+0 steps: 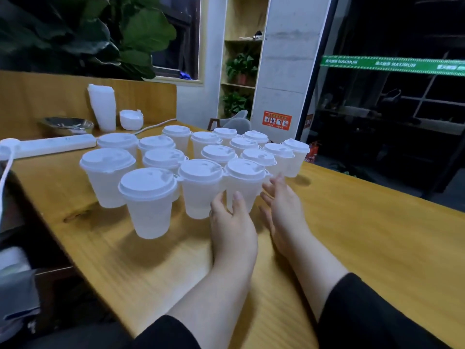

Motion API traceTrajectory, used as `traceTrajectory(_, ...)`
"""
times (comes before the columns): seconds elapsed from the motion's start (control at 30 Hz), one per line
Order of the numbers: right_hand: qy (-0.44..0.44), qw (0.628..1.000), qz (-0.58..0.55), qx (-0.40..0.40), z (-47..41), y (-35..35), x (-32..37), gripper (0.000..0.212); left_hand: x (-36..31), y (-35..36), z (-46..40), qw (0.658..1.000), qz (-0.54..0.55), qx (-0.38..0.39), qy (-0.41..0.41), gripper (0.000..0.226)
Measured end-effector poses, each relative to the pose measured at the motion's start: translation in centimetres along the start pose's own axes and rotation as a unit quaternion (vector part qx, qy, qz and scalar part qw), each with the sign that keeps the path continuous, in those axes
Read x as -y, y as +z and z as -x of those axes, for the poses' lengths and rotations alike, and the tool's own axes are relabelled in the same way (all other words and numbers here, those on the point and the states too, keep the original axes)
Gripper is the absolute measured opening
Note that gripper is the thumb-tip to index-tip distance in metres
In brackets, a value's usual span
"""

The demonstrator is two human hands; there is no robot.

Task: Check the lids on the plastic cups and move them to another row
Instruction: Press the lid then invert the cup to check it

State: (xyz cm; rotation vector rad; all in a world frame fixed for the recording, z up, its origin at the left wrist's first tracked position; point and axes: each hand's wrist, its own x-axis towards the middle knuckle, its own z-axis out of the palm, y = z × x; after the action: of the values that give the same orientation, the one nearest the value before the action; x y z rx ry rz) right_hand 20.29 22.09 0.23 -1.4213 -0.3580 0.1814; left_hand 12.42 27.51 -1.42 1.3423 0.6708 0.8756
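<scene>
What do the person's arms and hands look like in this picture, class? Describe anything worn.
Both forearms are bare, with black sleeves pushed up towards the elbows. The left hand and right hand wear no gloves, and no rings, watch or bracelets show. The fingers have short, unpainted nails.

Power strip (47, 146) cut off at left edge.

Dim indoor light falls from above, casting soft shadows toward the viewer under the lidded cups (148, 197) on the wooden table (364, 235). Right side is nearly black. Edges bend and blur; the whole frame is soft.
</scene>
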Motion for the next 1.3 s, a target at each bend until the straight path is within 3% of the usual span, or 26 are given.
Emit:
traceTrajectory(0.07,0.047,0.998,-0.050,0.010,-0.7,0.5,0.3,0.053,0.0,0.3,-0.3,1.000,-0.006,0.024,0.006,0.052)
traceTrajectory(0.2,0.063,0.994,-0.066,0.057,-1.0,0.3,0.1,0.053,-0.6,0.6,0.0,0.999,0.011,0.050,0.009,0.057)
traceTrajectory(0.4,0.008,0.997,-0.009,0.083,1.7,-1.0,0.8,0.048,-1.1,0.3,0.7,0.995,0.062,0.082,0.006,0.053)
traceTrajectory(0.57,-0.071,0.982,0.100,0.141,6.1,-5.8,2.5,0.034,-3.0,0.8,4.3,0.989,0.072,0.130,0.002,0.033)
traceTrajectory(0.83,-0.114,0.965,0.236,-0.004,14.6,-19.8,6.1,0.050,-5.7,6.2,14.7,0.961,0.030,0.267,-0.063,0.030)
traceTrajectory(1.03,-0.077,0.956,0.281,-0.039,22.1,-30.5,8.2,0.043,-4.2,10.5,23.0,0.913,-0.043,0.400,-0.072,0.036)
traceTrajectory(1.2,-0.058,0.963,0.260,-0.046,25.1,-36.4,8.4,0.047,-4.1,13.2,26.4,0.888,-0.107,0.446,0.035,0.041)
traceTrajectory(1.3,-0.050,0.953,0.297,-0.040,25.3,-38.8,7.8,0.073,-4.0,15.3,26.5,0.888,-0.100,0.438,0.097,0.037)
